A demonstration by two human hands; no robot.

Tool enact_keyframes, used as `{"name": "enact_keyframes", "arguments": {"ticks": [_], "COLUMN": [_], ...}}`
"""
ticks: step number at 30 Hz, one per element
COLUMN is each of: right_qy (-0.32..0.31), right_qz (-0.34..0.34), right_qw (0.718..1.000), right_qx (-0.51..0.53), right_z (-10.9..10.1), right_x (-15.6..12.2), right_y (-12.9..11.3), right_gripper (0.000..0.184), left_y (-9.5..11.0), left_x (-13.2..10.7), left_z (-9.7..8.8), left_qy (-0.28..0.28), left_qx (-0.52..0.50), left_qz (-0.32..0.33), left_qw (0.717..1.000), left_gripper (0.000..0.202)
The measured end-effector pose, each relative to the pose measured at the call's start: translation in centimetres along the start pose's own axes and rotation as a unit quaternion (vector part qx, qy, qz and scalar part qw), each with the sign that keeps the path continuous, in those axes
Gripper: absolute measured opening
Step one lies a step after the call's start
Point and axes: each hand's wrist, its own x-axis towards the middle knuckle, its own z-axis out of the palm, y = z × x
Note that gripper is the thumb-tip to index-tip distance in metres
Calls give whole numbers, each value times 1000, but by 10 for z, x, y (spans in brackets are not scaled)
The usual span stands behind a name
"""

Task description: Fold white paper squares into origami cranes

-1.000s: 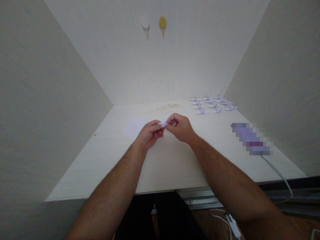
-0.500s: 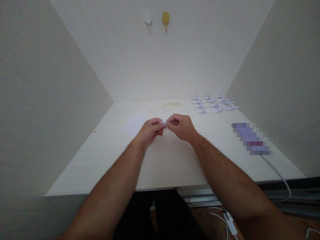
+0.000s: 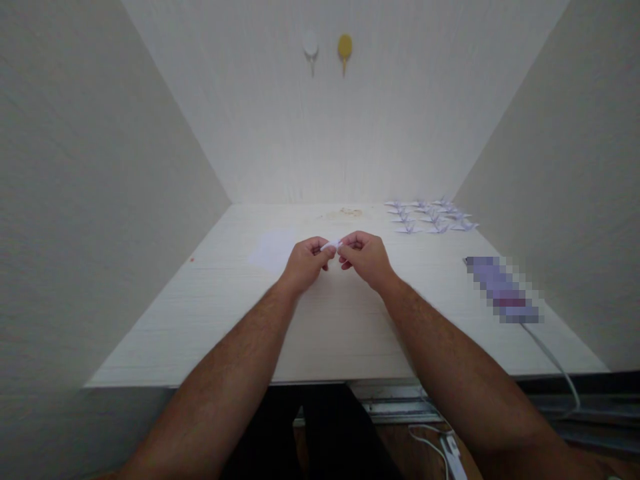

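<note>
My left hand (image 3: pixel 304 262) and my right hand (image 3: pixel 364 257) meet above the middle of the white table (image 3: pixel 210 320). Both pinch a small folded piece of pale paper (image 3: pixel 331 246) between fingertips and thumbs. The fingers of both hands are curled closed around it, and most of the paper is hidden by them. A flat sheet of pale paper (image 3: pixel 271 250) lies on the table just left of my left hand.
Several small folded paper cranes (image 3: pixel 431 216) stand in rows at the far right of the table. A blurred-out object (image 3: pixel 503 289) with a white cable lies at the right edge. Two round hooks (image 3: pixel 327 47) hang on the back wall. Walls close in on left and right.
Both hands stay together on the folded paper, with only small finger shifts. The view has drifted slightly, so the hands sit a little lower and further right in the picture.
</note>
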Motion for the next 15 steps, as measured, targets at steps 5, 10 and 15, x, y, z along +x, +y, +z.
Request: {"name": "enact_keyframes", "arguments": {"ticks": [5, 10, 15], "right_qy": [-1, 9, -4], "right_qz": [25, 25, 13], "right_qw": [999, 999, 999], "right_qx": [24, 22, 29], "right_z": [2, 2, 0], "right_x": [-1, -1, -1], "right_y": [-3, -2, -2], "right_gripper": [25, 21, 19], "left_y": [4, 7, 4], "left_x": [-1, -3, -2], "left_z": [3, 3, 2], "left_qy": [11, 2, -16], "left_qx": [-14, -35, -111], "left_qz": [10, 10, -14], "left_qw": [1000, 999, 994], "left_gripper": [29, 30, 24]}}
